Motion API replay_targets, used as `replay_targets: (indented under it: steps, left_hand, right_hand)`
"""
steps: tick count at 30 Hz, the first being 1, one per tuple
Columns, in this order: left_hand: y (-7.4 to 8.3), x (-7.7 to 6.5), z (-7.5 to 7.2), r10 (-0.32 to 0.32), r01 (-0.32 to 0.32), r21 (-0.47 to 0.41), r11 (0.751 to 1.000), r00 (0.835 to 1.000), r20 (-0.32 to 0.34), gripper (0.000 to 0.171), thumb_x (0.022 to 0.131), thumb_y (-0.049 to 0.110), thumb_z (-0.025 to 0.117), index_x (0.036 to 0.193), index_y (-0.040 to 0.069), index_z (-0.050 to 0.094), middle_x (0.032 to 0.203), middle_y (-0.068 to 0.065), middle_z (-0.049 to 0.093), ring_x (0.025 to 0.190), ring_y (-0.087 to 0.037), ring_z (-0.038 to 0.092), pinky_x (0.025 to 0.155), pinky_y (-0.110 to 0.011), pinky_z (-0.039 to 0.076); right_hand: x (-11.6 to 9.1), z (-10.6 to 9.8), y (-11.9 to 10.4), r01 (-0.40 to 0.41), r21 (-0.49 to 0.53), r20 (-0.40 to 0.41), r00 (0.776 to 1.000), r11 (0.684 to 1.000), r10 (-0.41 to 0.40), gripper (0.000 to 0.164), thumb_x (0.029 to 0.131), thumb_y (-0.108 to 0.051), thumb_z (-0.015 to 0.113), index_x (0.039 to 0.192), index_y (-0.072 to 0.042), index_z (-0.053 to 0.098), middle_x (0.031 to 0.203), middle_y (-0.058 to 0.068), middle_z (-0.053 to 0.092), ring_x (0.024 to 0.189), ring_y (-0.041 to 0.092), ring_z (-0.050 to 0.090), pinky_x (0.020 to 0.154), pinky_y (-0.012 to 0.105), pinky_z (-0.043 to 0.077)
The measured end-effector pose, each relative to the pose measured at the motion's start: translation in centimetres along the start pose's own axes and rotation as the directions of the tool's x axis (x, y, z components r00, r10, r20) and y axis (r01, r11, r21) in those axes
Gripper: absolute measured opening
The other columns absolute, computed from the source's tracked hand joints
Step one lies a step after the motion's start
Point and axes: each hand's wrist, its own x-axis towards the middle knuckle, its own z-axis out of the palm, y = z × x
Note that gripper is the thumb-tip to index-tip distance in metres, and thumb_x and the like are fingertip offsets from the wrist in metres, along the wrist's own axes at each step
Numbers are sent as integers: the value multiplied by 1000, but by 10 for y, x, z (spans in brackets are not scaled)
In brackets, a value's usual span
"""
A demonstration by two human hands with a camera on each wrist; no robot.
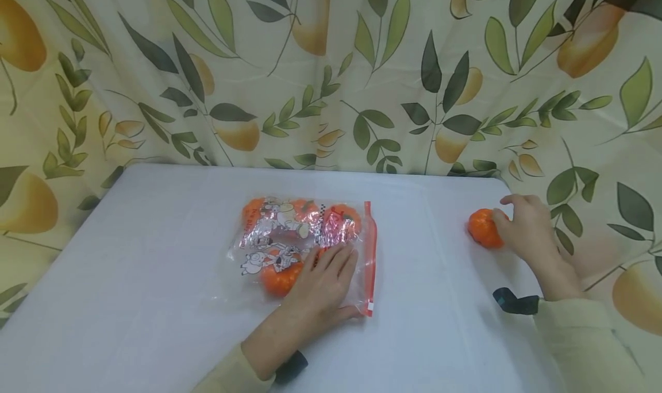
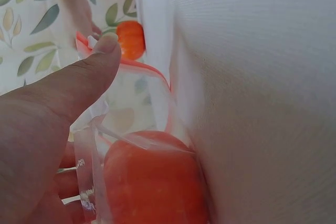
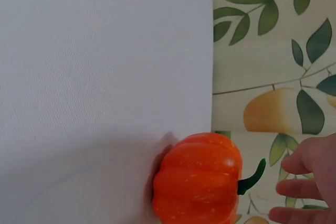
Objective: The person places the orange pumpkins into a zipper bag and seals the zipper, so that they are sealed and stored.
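A clear zip bag (image 1: 235, 272) with a red zip edge and printed cartoon figures lies flat on the table. Inside it are several small orange toy pumpkins (image 1: 278, 279). My left hand (image 1: 323, 284) rests on the bag's lower right part, fingers extended over the plastic. In the left wrist view its thumb (image 2: 89, 77) reaches toward the red zip edge (image 2: 142, 66), above a bagged pumpkin. A loose orange toy pumpkin (image 3: 199, 179) with a curved green stem (image 3: 253, 178) sits near the table's right edge. Beside it my right hand (image 1: 530, 226) has its fingers spread, apart from the stem.
A white-covered table (image 1: 424, 324) carries the bag and the loose pumpkin. Behind it and at its sides hangs a curtain (image 1: 331, 94) printed with leaves and fruit. Dark straps (image 1: 517, 302) show at both wrists.
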Motion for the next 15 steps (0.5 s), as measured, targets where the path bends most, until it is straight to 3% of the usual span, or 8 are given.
replay_targets:
  steps: [4,8,15]
  left_hand:
    - [0,0,0,3,-3,0,1000,1000,-11,97,81,61,69,156,14,30,163,-3,30,150,-25,27,122,-57,22]
    - [0,0,0,0,0,-2,1000,1000,-5,97,81,61,70,156,14,29,163,-3,29,150,-25,27,122,-57,21]
    - [0,0,-1,5,-5,2,1000,1000,-12,98,81,61,70,156,14,29,163,-3,30,150,-25,27,122,-57,22]
  right_hand:
    - [4,-4,7,-75,-90,59,995,993,81,51,100,-25,47,129,17,42,131,47,32,114,61,30,92,72,42]
    - [7,-7,14,-98,-174,142,982,980,123,62,101,-32,43,126,24,35,123,52,30,109,66,30,89,74,36]
    - [12,-11,21,-135,-168,344,920,976,186,80,103,-52,26,133,22,30,122,48,30,103,60,40,81,71,43]
